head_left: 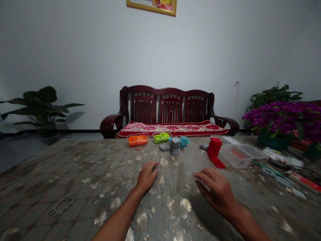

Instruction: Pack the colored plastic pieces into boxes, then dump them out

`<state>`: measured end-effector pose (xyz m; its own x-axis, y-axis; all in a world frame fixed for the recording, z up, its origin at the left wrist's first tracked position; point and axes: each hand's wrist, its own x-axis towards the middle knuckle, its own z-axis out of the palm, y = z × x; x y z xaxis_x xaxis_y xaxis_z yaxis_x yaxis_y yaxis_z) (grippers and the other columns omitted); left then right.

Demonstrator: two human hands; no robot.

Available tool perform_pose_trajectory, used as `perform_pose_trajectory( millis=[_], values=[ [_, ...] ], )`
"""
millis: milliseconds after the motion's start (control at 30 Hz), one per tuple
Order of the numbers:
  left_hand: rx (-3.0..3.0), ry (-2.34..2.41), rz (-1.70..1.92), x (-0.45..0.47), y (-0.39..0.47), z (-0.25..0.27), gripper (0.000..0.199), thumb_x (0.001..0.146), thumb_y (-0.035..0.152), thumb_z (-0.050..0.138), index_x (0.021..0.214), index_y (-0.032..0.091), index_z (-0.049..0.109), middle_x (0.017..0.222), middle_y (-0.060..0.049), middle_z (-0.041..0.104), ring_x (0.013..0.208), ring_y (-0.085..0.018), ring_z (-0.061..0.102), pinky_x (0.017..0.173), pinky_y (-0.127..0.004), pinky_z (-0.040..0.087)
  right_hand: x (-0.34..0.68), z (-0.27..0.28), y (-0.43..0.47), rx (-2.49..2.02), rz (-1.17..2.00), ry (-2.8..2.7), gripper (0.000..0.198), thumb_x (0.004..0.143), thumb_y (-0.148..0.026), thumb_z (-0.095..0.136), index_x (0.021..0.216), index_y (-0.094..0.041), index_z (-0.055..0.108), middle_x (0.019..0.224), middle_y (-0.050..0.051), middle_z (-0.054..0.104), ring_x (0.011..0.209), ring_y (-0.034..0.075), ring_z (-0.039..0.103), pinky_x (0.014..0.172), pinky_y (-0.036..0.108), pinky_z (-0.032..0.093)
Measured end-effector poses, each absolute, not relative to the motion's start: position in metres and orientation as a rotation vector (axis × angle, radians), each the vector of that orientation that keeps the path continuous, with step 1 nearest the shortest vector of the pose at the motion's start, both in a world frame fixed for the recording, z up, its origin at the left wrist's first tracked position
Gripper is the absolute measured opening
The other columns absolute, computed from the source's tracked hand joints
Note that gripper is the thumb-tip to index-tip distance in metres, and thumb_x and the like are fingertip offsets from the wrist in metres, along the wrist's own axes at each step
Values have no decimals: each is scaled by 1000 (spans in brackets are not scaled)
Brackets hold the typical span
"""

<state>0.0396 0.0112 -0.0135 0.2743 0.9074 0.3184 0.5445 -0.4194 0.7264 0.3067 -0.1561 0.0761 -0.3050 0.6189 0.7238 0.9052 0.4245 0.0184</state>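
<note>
Indoors, patterned tabletop (pixel 95 167), wooden sofa (pixel 171 95), left fingers (pixel 151 164) parted, empty, right fingers (pixel 205 175) curved, hold unclear.

Home living room: carved wooden settee (pixel 170 105) (red floral cushion (pixel 173 128)), potted plant (pixel 41 107), framed picture (pixel 151 7).

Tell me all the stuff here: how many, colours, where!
Table: one, grey, front
Framed picture: one, gold, high up
Socket: one, white, back right
Bench: one, dark red, behind
Cover: one, red floral, on bench
Leafy plants: two, green, both sides
Flowers: one bunch, purple, right
Tubs: two, clear, table back
Orange toy pieces: several, orange, left tub
Lime toy pieces: several, lime, right tub
Grey tiles: several, grey, centre and scattered
Blue pieces: several, blue, beside grey tiles
Clear box: one, clear, right
Red tiles: several, red, left of box
Clutter: several, mixed, far right
Clear plastic: count unclear, colourless, centre right
Left hand: one, bare, centre
Right hand: one, bare, right
</note>
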Motion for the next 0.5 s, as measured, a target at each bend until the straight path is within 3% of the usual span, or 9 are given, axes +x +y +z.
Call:
perform_pose_trajectory(
  millis=[200, 500],
  values=[
    [1743, 1208, 1218, 32, 24, -19, 38, 93, 31, 45, 118, 17, 69, 124, -9, 72, 117, -23, 65, 107, -38, 47, 235, 59, -125, -933, -303, -2277, 17, 98, -22, 50, 105, -22, 65, 84, 5, 67, 77, 18, 57, 66, 32, 38],
    [1499, 1019, 1334, 34, 23, -12, 49, 93, 48, 45, 123, 14, 65, 126, -10, 70, 117, -23, 64, 106, -35, 47, 237, 35, -104, -872, -146, -2263, 20, 98, -19, 48, 104, -22, 66, 86, 5, 67, 79, 19, 57, 69, 32, 38]
  ],
)
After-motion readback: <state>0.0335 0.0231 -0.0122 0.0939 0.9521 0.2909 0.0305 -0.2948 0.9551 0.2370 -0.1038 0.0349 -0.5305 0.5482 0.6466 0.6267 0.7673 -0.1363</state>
